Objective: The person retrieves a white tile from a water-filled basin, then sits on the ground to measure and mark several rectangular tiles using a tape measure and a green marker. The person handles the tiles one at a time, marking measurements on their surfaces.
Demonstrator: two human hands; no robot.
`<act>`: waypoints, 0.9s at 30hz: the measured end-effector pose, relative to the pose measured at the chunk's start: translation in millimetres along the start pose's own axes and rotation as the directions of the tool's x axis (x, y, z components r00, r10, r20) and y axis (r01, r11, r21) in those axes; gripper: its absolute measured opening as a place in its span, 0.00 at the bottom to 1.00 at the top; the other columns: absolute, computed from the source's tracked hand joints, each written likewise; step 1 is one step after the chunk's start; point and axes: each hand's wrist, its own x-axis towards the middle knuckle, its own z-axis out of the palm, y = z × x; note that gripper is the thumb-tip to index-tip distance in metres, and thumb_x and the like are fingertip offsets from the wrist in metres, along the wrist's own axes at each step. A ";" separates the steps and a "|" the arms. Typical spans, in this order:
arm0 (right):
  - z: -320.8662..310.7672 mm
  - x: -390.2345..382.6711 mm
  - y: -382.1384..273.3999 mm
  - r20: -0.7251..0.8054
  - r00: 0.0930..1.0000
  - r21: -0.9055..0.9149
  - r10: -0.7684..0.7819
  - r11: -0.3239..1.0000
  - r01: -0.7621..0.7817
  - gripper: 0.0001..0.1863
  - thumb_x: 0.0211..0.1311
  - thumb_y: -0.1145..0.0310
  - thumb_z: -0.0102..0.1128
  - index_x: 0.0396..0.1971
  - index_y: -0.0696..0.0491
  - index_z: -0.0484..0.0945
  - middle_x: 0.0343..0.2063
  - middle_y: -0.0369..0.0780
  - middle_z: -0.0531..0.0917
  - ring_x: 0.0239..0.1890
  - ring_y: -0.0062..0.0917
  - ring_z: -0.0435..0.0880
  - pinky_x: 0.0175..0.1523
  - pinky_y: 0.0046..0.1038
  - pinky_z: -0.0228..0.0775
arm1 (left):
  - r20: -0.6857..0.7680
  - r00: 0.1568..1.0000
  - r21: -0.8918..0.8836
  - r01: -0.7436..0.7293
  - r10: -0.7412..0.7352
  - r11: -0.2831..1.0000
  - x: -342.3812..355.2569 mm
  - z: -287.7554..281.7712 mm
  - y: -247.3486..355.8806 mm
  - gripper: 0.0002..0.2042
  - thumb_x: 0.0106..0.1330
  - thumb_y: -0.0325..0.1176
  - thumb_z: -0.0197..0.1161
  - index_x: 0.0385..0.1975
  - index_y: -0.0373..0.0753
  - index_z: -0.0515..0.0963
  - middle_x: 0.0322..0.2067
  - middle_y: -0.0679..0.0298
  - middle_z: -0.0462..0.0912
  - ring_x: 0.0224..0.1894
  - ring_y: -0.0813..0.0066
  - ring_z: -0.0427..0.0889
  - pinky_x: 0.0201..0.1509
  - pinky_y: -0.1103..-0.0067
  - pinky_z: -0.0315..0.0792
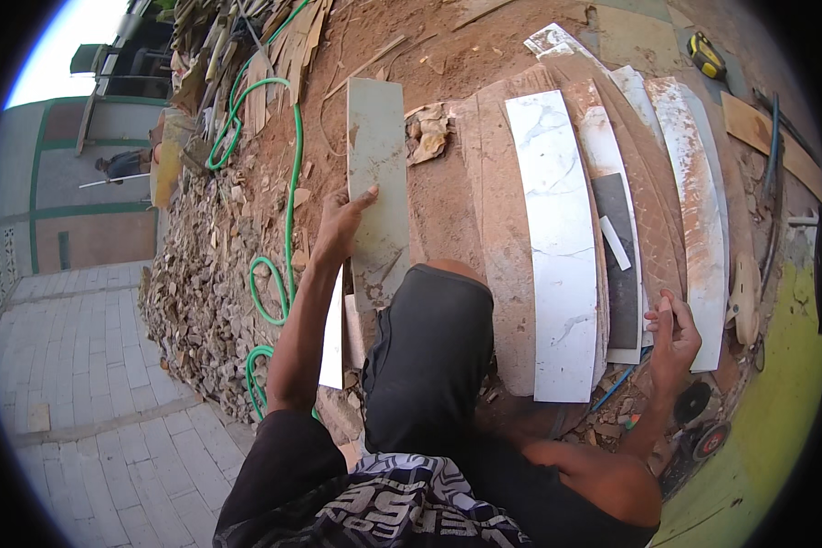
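Note:
My left hand [342, 219] is closed on the left edge of a long grey-green tile strip [377, 137], thumb on its dusty face. The strip stands lengthwise beside my bent knee, its lower end by my leg. Out to the right, my right hand [676, 347] has its fingers curled in toward the thumb; whether something small sits between them I cannot make out. It is by the right edge of a stack of tile strips. Nearest it are a dark grey strip [623, 292] with a small white piece [615, 243] on it and a brown-smeared white strip [694, 201].
A white marbled strip [553, 247] lies on brown boards. A yellow-black tape measure [706, 57] is at the far right. Near my right arm lies a tool with a red-centred disc [711, 442]. A green hose [297, 173] winds over rubble [201, 265]. Another person [123, 164] is far left.

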 end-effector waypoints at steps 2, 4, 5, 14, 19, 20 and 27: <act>4.5 -1.3 4.0 0.000 0.999 -0.034 0.046 0.998 -0.046 0.17 0.74 0.67 0.55 0.53 0.65 0.80 0.42 0.42 0.85 0.34 0.18 0.81 0.36 0.19 0.72 | -0.097 0.991 0.005 0.090 -0.089 0.996 -18.2 -21.8 -42.0 0.14 0.67 0.37 0.68 0.41 0.30 0.83 0.31 0.59 0.86 0.28 0.75 0.83 0.31 0.76 0.77; 10.1 -1.6 5.1 0.033 0.998 -0.069 0.057 0.996 -0.054 0.17 0.74 0.67 0.56 0.52 0.65 0.80 0.40 0.41 0.85 0.33 0.18 0.81 0.36 0.19 0.71 | -0.146 0.976 0.005 0.167 -0.165 0.986 -40.3 -38.7 -79.1 0.15 0.66 0.38 0.69 0.41 0.30 0.83 0.31 0.59 0.86 0.28 0.75 0.84 0.31 0.75 0.78; 12.1 -1.1 2.5 0.043 0.998 -0.080 0.040 0.996 -0.036 0.17 0.74 0.67 0.56 0.53 0.65 0.80 0.39 0.40 0.85 0.33 0.17 0.81 0.35 0.19 0.70 | -0.151 0.969 0.007 0.198 -0.194 0.980 -47.1 -43.8 -96.0 0.15 0.66 0.38 0.70 0.42 0.30 0.82 0.31 0.59 0.86 0.28 0.74 0.84 0.32 0.75 0.78; 19.8 2.7 -6.6 0.051 0.998 -0.080 0.036 0.996 -0.032 0.17 0.73 0.68 0.58 0.54 0.64 0.80 0.34 0.38 0.83 0.32 0.15 0.80 0.35 0.17 0.69 | -0.171 0.930 -0.054 0.320 -0.324 0.946 -56.8 -55.7 -198.9 0.14 0.65 0.37 0.72 0.40 0.30 0.84 0.29 0.61 0.87 0.25 0.77 0.82 0.28 0.78 0.77; 15.0 -0.4 -3.4 0.027 0.999 -0.107 0.026 0.994 -0.023 0.17 0.73 0.67 0.57 0.54 0.64 0.80 0.33 0.38 0.83 0.32 0.15 0.80 0.35 0.17 0.69 | -0.173 0.943 -0.082 0.273 -0.283 0.959 -54.4 -52.9 -202.7 0.11 0.65 0.32 0.70 0.41 0.30 0.84 0.30 0.61 0.87 0.26 0.78 0.82 0.29 0.78 0.76; 15.1 -1.9 -2.7 0.030 0.999 -0.117 0.031 0.993 -0.027 0.17 0.73 0.67 0.57 0.54 0.64 0.80 0.33 0.38 0.83 0.32 0.15 0.80 0.35 0.17 0.69 | -0.180 0.945 -0.065 0.265 -0.273 0.962 -54.0 -55.6 -205.4 0.10 0.66 0.30 0.69 0.41 0.30 0.84 0.31 0.62 0.87 0.27 0.78 0.82 0.30 0.78 0.76; 11.7 -8.9 -5.1 -0.015 0.994 -0.114 0.113 0.987 -0.114 0.18 0.73 0.66 0.57 0.55 0.63 0.80 0.36 0.38 0.84 0.33 0.16 0.81 0.36 0.18 0.71 | -0.131 0.942 -0.034 0.308 -0.310 0.951 -49.5 -73.6 -197.3 0.13 0.67 0.23 0.64 0.49 0.28 0.80 0.35 0.61 0.87 0.32 0.78 0.82 0.37 0.80 0.77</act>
